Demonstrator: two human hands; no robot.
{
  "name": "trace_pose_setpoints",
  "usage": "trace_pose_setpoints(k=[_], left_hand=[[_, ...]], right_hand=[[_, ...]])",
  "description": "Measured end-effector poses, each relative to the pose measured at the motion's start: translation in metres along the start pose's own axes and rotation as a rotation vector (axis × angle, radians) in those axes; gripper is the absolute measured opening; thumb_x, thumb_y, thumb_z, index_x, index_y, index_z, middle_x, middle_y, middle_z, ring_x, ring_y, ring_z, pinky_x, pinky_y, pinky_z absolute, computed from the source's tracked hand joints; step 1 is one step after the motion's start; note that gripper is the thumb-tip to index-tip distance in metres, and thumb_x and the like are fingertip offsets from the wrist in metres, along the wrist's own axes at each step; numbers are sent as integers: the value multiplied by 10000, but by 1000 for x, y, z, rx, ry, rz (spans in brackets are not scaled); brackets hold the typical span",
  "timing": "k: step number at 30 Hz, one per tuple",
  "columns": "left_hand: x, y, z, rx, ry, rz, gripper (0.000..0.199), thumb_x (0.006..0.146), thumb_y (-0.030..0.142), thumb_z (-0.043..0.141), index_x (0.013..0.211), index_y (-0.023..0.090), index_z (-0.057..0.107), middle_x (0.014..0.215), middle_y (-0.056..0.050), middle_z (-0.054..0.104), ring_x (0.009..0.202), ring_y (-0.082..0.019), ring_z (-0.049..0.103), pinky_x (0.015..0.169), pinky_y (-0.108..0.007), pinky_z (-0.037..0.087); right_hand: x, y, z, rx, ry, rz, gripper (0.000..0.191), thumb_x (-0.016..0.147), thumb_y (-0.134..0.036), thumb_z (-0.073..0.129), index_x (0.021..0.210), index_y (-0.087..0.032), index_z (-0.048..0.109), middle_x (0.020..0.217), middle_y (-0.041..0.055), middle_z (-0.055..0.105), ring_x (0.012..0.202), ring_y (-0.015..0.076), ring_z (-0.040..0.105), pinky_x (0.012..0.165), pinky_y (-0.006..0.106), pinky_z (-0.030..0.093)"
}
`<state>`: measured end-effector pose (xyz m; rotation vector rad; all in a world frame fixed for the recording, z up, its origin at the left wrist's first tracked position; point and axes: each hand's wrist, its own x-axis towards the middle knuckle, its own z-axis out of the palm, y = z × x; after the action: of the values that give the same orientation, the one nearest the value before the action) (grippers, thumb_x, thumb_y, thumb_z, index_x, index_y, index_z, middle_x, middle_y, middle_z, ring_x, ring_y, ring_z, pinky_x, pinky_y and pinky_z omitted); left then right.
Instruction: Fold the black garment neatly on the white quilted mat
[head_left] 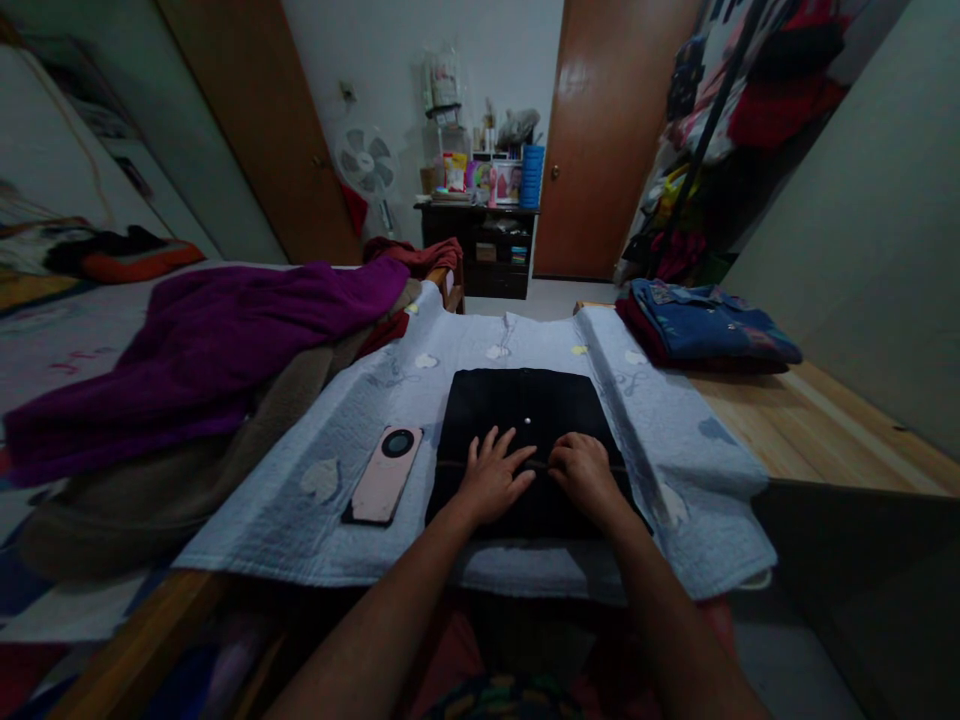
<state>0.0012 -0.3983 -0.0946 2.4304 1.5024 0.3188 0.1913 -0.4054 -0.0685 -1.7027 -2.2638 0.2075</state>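
A black folded garment (523,397) lies flat in front of me, with a small light button or snap near its middle. A thin brownish line crosses it from side to side. My left hand (495,475) rests on it palm down, fingers spread. My right hand (586,472) is at the line just to the right, its fingers curled and pressed together against the cloth; its fingertips are partly hidden. Under the garment is a pale blue quilted cloth (315,540) with heart shapes. A pink phone (385,487) with a round dark camera ring lies left of the garment.
Folded clothes, a blue denim piece (712,325) on top, sit on the wooden surface (757,415) at right. A purple cloth (247,310) lies over the bed at left. Farther back stand a fan (367,160), a dark cabinet (450,240) and hanging clothes (780,110).
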Motion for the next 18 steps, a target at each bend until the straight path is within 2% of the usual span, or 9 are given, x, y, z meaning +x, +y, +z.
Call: trace_pose_setpoints(k=[5,9,14,18], left_hand=[[0,0,0,-2,1,0,457,920,542,377,1362,431,410,1524,0,286,1417,-305,139,1105,-589,126],[-1,0,0,-4,7,5,456,923,546,367,1362,429,412,1519,-7,297,1416,-307,145,1101,-591,133],[0,0,-1,-3,-4,5,458,926,533,371,1370,428,401,1523,-2,287,1413,-307,149,1103,-592,126],[0,0,-2,-5,-11,0,457,926,526,375,1370,422,404,1523,-4,287,1414,-305,142,1105,-587,125]], right_hand=[[-1,-7,5,-116,29,12,185,863,-180,482,828,-212,660,951,73,600,956,242,494,911,415,304],[-2,0,11,-120,54,25,142,864,-189,478,859,-194,620,933,78,579,919,233,486,886,382,312],[-5,33,-1,-102,200,124,137,892,-209,451,855,-194,582,916,66,572,889,208,485,816,323,329],[-13,67,-22,-171,216,212,201,930,-240,390,863,-186,571,895,73,587,893,205,502,802,317,333]])
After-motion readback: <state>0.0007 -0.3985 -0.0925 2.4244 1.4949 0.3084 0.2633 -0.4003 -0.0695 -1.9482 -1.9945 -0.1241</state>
